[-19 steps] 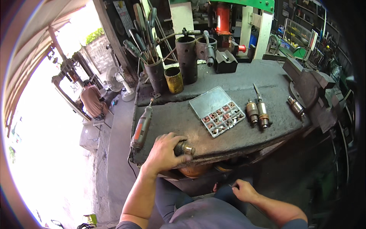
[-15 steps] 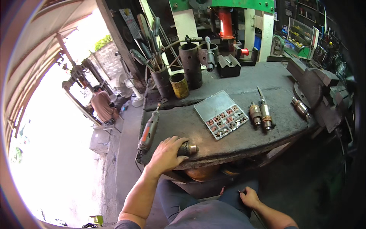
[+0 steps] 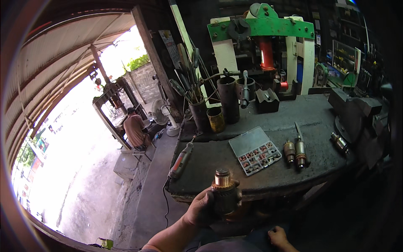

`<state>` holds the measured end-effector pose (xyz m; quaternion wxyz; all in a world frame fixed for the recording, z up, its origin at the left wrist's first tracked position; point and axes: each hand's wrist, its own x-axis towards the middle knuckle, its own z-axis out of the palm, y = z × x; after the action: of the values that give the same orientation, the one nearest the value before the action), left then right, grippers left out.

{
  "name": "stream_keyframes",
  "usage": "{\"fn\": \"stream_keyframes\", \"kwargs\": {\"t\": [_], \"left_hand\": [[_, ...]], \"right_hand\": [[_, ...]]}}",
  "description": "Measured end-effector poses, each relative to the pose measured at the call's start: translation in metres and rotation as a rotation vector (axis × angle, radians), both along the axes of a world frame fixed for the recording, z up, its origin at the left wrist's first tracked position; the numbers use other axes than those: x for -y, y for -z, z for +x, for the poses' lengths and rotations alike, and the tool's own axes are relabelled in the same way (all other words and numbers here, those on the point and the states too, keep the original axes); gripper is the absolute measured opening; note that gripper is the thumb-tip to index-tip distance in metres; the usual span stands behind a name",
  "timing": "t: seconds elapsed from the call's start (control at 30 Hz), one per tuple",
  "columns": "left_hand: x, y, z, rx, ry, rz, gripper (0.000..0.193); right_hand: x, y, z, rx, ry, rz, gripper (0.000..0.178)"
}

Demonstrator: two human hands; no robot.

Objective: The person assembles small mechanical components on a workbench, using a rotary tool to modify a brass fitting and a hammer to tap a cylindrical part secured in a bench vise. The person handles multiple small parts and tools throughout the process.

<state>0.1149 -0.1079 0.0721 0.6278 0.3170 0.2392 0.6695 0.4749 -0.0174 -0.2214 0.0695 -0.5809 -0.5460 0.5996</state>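
Note:
My left hand (image 3: 200,211) is wrapped round a motor armature (image 3: 224,196), held upright in front of the bench edge with its copper commutator on top. Low by my lap, my right hand (image 3: 278,237) is curled closed; whatever is in its fingers cannot be made out. On the bench's left end lies a grey and orange rotary tool (image 3: 182,160) with a cord. Right of it, a clear compartment case (image 3: 259,156) lies open, filled with small grinding bits. Two more armatures (image 3: 289,152) (image 3: 300,154) lie beyond the case, and another armature (image 3: 339,143) rests by the vise.
The dark workbench (image 3: 210,157) carries metal tubes (image 3: 228,101) of tools, a yellow can (image 3: 216,121) and a black V-block (image 3: 267,103) at the back. A vise (image 3: 357,111) stands right, a green press frame (image 3: 273,27) behind. A co-worker (image 3: 136,129) sits far left near a fan (image 3: 159,112).
My left hand has lifted the armature off the bench and turned it upright. The view has shifted, so the bench sits lower in it. My right hand stays low by my lap.

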Motion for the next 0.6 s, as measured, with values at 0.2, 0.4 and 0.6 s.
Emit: {"fn": "stream_keyframes", "kwargs": {"t": [0.2, 0.4, 0.6], "left_hand": [[-0.012, -0.007, 0.019, 0.133, 0.183, 0.052, 0.101], [-0.061, -0.025, 0.018, -0.411, -0.017, -0.044, 0.091], [-0.198, -0.044, -0.003, -1.613, -0.320, 0.248, 0.072]], "right_hand": [[0.004, -0.002, 0.002, 0.038, -0.005, 0.032, 0.021], [0.005, -0.021, 0.002, 0.008, 0.017, 0.022, 0.023], [0.000, -0.031, 0.003, -0.003, 0.016, -0.064, 0.027]]}}
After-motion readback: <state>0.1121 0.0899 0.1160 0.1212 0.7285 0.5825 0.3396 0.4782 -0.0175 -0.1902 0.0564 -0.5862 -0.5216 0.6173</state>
